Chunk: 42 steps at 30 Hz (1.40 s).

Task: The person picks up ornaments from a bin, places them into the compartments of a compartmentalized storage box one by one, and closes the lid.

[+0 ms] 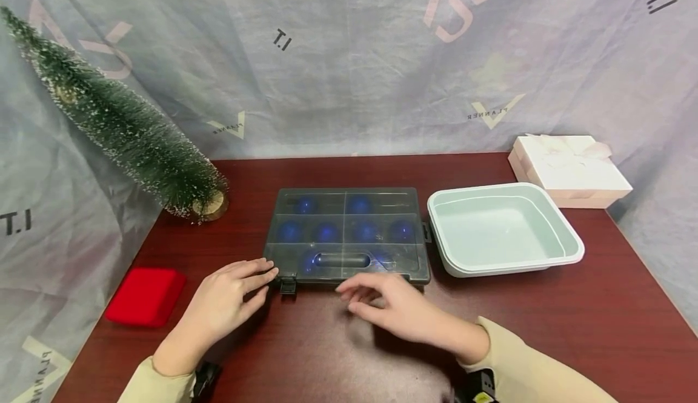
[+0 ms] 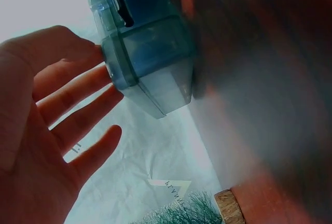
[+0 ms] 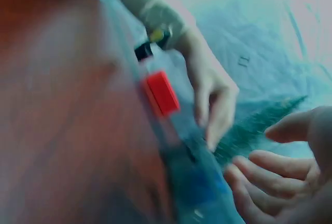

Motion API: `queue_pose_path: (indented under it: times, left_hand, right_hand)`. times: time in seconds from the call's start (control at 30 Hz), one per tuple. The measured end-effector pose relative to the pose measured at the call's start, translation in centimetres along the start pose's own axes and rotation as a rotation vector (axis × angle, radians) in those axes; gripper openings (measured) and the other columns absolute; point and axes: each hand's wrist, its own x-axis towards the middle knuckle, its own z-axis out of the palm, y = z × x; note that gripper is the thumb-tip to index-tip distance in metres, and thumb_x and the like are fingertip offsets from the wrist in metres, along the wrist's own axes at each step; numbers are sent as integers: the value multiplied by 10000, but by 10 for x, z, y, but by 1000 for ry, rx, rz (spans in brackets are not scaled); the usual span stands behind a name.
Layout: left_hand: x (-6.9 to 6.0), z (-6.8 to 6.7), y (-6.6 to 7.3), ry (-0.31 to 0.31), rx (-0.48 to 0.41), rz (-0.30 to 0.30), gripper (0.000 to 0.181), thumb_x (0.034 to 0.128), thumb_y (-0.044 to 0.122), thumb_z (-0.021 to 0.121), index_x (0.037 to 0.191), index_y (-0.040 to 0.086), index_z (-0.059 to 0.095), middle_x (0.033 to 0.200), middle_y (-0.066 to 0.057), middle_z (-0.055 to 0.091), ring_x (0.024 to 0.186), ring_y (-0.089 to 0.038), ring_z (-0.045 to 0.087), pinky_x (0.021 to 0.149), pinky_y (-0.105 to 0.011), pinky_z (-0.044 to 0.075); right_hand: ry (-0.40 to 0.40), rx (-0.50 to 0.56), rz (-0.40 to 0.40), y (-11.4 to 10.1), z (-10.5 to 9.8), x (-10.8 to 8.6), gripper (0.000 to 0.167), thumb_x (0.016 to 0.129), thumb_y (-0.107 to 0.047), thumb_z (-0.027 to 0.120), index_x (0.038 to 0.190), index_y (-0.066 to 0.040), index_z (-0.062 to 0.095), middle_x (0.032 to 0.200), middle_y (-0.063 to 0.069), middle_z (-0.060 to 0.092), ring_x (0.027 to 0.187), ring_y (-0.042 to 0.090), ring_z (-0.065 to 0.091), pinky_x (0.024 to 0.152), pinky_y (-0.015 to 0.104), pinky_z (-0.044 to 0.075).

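A dark translucent plastic case (image 1: 291,254) with a divided interior lies flat with its lid down, and several blue balls (image 1: 327,231) show through the lid. At its front left, a black latch (image 1: 288,285) sticks out from the edge. My left hand (image 1: 228,294) touches the case's front left corner with fingertips, fingers fairly straight; the left wrist view shows them against the lid edge. Just in front of the case's front edge, my right hand (image 1: 395,309) hovers with loosely bent fingers and holds nothing. Its fingertips partly hide that edge.
Right of the case stands a pale green basin (image 1: 504,227). Behind it is a white gift box (image 1: 578,169) with a ribbon. A red box (image 1: 146,297) lies at the left, and a small frosted Christmas tree (image 1: 125,130) leans at the back left, near the cloth backdrop.
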Motion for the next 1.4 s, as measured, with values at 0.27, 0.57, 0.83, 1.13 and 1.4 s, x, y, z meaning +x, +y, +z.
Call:
queue_pose_path:
  times: [0.27, 0.57, 0.83, 1.13, 1.4]
  left_hand:
    - [4, -1, 3, 1, 9, -5, 315, 780, 117, 773, 1087, 57, 809, 1116, -73, 748, 1014, -257, 707, 889, -476, 537]
    - [7, -3, 6, 5, 19, -24, 293, 762, 111, 803, 1050, 62, 818, 1071, -58, 755, 968, -260, 713, 845, -472, 551]
    - [10, -2, 6, -1, 24, -31, 278, 764, 119, 800, 1035, 61, 818, 1054, -55, 757, 971, -258, 718, 858, -486, 546]
    - [11, -4, 7, 5, 20, -38, 277, 758, 127, 805, 1029, 68, 821, 1055, -43, 759, 955, -267, 718, 818, -466, 558]
    - [10, -3, 6, 14, 14, -37, 283, 743, 126, 806, 1020, 69, 822, 1046, -41, 758, 959, -265, 719, 799, -460, 563]
  right_hand:
    - [-136, 903, 422, 9, 46, 26, 426, 1028, -125, 573, 1379, 116, 554, 1233, 254, 675, 1090, 262, 681, 1002, 436, 482]
    - [-1, 1046, 602, 15, 77, 50, 420, 1055, -132, 523, 1407, 97, 529, 1292, 232, 652, 1163, 281, 653, 982, 357, 484]
    - [95, 1087, 598, 13, 91, 58, 344, 1044, -76, 526, 1350, 74, 569, 1254, 227, 676, 1147, 299, 665, 943, 334, 502]
    - [72, 975, 511, 13, 92, 56, 388, 1007, -84, 555, 1378, 12, 619, 1197, 172, 714, 1090, 256, 688, 937, 356, 504]
    - [57, 362, 94, 5, 82, 58, 260, 958, 26, 615, 1200, 41, 710, 1083, 161, 745, 964, 172, 711, 861, 291, 543]
